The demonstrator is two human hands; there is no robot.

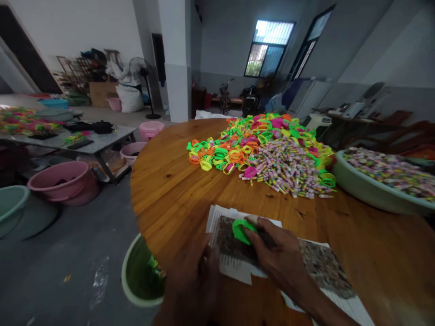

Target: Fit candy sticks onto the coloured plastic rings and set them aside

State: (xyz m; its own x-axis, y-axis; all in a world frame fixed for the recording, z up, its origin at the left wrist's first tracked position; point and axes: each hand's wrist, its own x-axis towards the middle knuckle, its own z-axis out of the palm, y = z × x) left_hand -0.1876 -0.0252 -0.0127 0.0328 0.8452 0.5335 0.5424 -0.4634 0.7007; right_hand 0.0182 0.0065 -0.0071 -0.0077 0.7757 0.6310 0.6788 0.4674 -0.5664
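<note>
My right hand (280,249) pinches a bright green plastic piece, which looks like a toy watch (240,231), between thumb and fingers. It holds the piece over a dark, rough slab (231,246) that lies on printed paper (236,270). My left hand (200,271) is at the slab's near left edge, dark and smeared by motion, so its fingers are unclear. Behind the hands lies a heap of neon toy watches (234,151) in green, yellow, orange and pink. Against its front rests a pile of small, pale, printed candy-like tubes (288,170).
A second speckled slab (324,267) lies on paper at the right of the round wooden table (163,181). A wide green basin (370,185) of similar tubes stands far right. Below the table's left edge is a bucket (136,276) with bright pieces inside. Pink tubs (64,181) stand left.
</note>
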